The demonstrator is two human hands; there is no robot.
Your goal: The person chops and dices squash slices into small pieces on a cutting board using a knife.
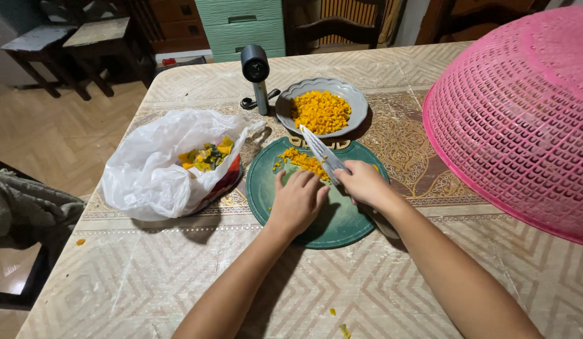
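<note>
We are dicing yellow cubes (pixel 301 161) on the green board (pixel 342 220): right hand (pixel 363 182) is clamped on the knife (pixel 323 154), left hand (pixel 298 201) is lying flat, fingers together; next cuts need care.

Home dining room: patterned tablecloth (pixel 379 276), pink mesh food cover (pixel 524 119), wooden stools (pixel 72 44), green drawer cabinet (pixel 241 25), parquet floor (pixel 47 132).

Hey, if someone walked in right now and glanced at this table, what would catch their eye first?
Probably the big pink mesh dome filling the right side of the table. Next, the bright orange diced pieces: a heap in the grey plate at the back, and more on the round green cutting board in the middle, where the right hand holds a knife and the left hand rests beside it. Left of the board lies a white plastic bag with scraps.
</note>
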